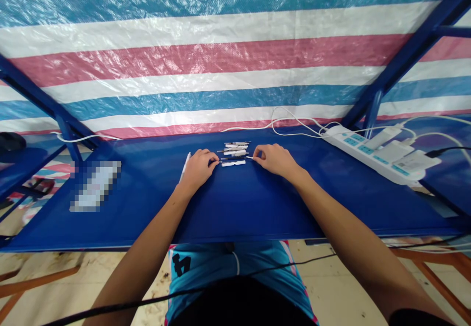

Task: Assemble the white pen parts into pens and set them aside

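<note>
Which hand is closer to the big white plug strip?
Right. The right hand is to the left of the white plug strip, apart from it; the left hand is farther left, beyond the pile of small white pieces.

The person wears bright blue shorts (198,272) with a slight sheen, seen at the bottom centre of the frame. Near their left edge sits a blocky black mark (180,264) shaped like a tilted 4. A white drawstring (237,263) hangs at the middle of the waist, and pink and white trim (311,311) runs down the sides. Above the shorts is a plain black top (243,304); a black sleeve (414,317) ends at lower right. Left hand (200,166) and right hand (275,160) are bare.
</note>
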A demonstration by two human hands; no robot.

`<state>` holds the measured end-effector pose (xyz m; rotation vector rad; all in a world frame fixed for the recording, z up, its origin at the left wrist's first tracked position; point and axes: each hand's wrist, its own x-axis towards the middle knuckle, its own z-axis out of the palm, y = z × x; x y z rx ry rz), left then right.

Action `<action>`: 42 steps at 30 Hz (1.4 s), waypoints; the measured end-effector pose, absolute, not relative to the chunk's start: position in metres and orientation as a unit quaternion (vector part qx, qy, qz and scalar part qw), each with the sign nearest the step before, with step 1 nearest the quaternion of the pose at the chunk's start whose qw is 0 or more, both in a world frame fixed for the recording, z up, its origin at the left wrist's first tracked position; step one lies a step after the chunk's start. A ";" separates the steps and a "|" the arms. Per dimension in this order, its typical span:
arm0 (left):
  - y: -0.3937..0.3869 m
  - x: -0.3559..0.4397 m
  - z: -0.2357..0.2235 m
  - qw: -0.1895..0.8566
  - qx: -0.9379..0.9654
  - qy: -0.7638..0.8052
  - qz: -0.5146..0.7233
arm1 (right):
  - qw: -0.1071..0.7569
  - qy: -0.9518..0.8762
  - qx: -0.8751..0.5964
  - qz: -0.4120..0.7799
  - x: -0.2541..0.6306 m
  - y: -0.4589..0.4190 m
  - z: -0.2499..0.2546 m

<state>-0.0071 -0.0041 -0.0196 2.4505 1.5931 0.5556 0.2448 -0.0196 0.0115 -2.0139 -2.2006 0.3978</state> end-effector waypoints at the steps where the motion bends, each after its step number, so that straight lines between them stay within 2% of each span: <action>1: -0.004 -0.008 -0.020 0.080 0.823 0.530 0.190 | 0.069 -0.732 -0.665 0.131 0.245 -0.019 0.011; 15: 0.000 -0.010 -0.026 0.080 0.830 0.497 0.241 | 0.157 -0.763 -0.614 0.131 0.252 -0.013 -0.002; 27: -0.007 -0.002 -0.023 0.125 0.850 0.405 0.312 | 0.298 -0.807 -0.444 0.253 0.239 -0.018 -0.008; 42: -0.011 0.003 -0.026 0.150 0.855 0.383 0.317 | 0.299 -0.816 -0.423 0.256 0.238 -0.018 -0.008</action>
